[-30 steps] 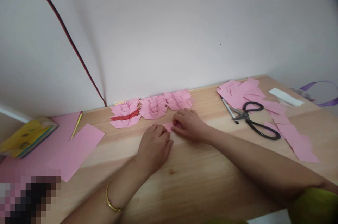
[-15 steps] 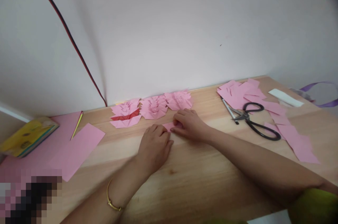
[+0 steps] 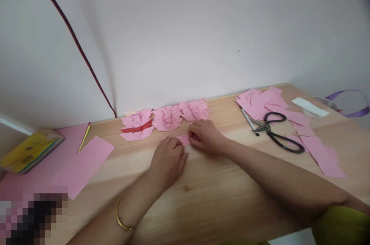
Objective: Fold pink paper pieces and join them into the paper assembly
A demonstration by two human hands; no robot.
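Note:
A small pink paper piece (image 3: 184,139) lies on the wooden table between my two hands. My left hand (image 3: 168,160), with a gold bangle on the wrist, has its curled fingers on the paper's left end. At the right end my right hand (image 3: 206,135) is closed on the same paper, its thumb and fingers together. Just behind them, along the wall, stand three stacks of folded pink paper: the left stack (image 3: 137,123) with a red layer in it, the middle stack (image 3: 167,118) and the right stack (image 3: 194,109).
Black-handled scissors (image 3: 267,126) and a pen (image 3: 249,121) lie right, beside scattered pink pieces (image 3: 256,101) and a white strip (image 3: 310,107). On the left are pink sheets (image 3: 89,166), a yellow pencil (image 3: 83,138) and a yellow packet (image 3: 30,150).
The view has shifted slightly. Both hands stay on the small paper, and a little more of it shows between them, beside my right fingers.

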